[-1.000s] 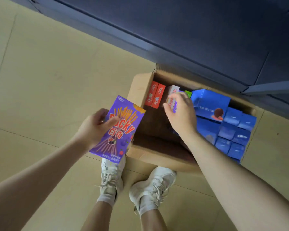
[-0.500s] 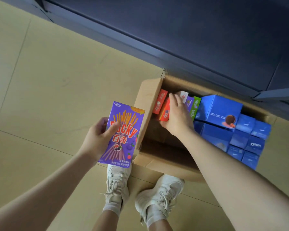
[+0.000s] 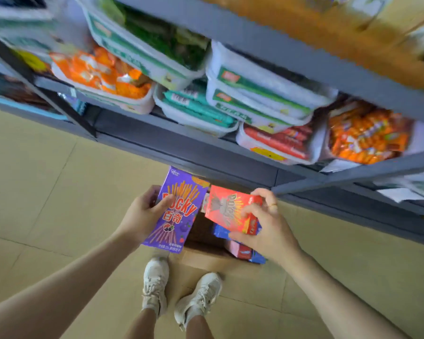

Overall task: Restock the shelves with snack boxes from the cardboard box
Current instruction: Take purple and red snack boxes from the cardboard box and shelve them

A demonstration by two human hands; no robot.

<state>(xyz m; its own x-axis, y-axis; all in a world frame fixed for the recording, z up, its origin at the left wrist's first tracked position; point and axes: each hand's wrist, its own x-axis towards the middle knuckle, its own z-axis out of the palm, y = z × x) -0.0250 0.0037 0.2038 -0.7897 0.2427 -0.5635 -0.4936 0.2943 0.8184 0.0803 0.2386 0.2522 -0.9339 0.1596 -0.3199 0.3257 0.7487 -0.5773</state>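
Grey metal shelves (image 3: 230,152) fill the top of the view, stocked with clear tubs and bright orange snack bags too blurred to read, while the cardboard box (image 3: 201,259) sits on the tan floor (image 3: 47,192) just ahead of the white shoes (image 3: 154,285), mostly hidden under the hands; blue and pink packs show inside it. The left hand (image 3: 142,216) grips a purple snack box (image 3: 178,209) by its left long edge, thumb across the front, long axis pointing up toward the shelves. The right hand (image 3: 264,223) is closed on a red snack box (image 3: 233,211), fingers over its right end, the box tilted and lying more crosswise. Both boxes are above the carton, below the shelf edge, so the shelves lie up and forward of both hands, the right seeming nearer. The purple front reads "Pocky", "百奇" and "Glico"; the red one's lettering looks like the same brand but is smeared
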